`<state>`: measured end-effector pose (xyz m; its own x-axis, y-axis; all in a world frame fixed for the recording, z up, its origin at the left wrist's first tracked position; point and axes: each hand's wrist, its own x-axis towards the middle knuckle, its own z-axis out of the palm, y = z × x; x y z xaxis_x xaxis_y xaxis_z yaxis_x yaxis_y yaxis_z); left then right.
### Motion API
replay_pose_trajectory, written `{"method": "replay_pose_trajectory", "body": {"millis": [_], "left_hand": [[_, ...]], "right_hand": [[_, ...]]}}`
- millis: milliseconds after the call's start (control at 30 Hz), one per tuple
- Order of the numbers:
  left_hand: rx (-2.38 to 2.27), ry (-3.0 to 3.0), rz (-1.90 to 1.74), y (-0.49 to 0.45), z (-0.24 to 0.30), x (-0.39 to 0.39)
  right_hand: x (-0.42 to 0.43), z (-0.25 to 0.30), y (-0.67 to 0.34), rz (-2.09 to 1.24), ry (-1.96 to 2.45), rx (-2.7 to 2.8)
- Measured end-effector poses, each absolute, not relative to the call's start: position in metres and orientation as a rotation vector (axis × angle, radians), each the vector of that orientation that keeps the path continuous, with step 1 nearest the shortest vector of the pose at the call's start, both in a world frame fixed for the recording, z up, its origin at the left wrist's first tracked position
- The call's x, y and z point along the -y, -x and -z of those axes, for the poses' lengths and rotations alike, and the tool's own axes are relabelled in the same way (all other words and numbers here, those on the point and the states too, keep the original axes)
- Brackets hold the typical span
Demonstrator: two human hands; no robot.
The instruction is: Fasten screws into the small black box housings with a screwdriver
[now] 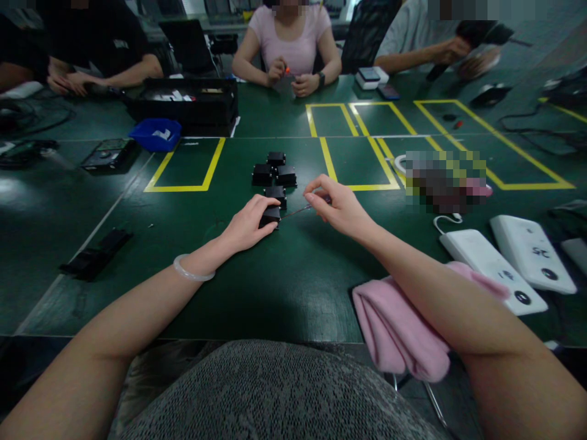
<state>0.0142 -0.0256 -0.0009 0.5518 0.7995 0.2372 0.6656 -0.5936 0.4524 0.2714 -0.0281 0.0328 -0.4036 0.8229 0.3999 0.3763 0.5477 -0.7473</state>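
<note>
My left hand [250, 223] rests on the green table [284, 287], its fingers closed round a small black box [270, 215]. My right hand [337, 205] pinches a thin metal tool [297, 211] whose tip points at that box. Just behind it lies another black box [276, 194], and three more small black boxes [274, 170] sit in a cluster farther back. A pale bangle [192, 273] circles my left wrist.
A pink cloth [398, 330] lies under my right forearm, with two white devices [509, 263] to its right. Yellow taped rectangles [183, 165] mark the table. A black crate [188, 104] and blue tray [156, 133] stand at the back left. Other people sit along the far side.
</note>
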Motion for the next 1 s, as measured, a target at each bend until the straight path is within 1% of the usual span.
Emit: {"method": "replay_pose_trajectory", "body": {"millis": [200,533,1000], "left_hand": [[-1.217,-2.469,-0.626,-0.014,0.002,0.025],[-1.209,-2.454,-0.618,-0.014,0.002,0.025],[-1.191,-2.451,-0.625,-0.014,0.004,0.024]], "right_hand": [[0.027,-0.033,-0.272,-0.663,0.993,2.005],[0.027,-0.033,-0.272,-0.658,0.994,2.011],[0.023,-0.032,-0.282,-0.767,1.045,2.025]]}}
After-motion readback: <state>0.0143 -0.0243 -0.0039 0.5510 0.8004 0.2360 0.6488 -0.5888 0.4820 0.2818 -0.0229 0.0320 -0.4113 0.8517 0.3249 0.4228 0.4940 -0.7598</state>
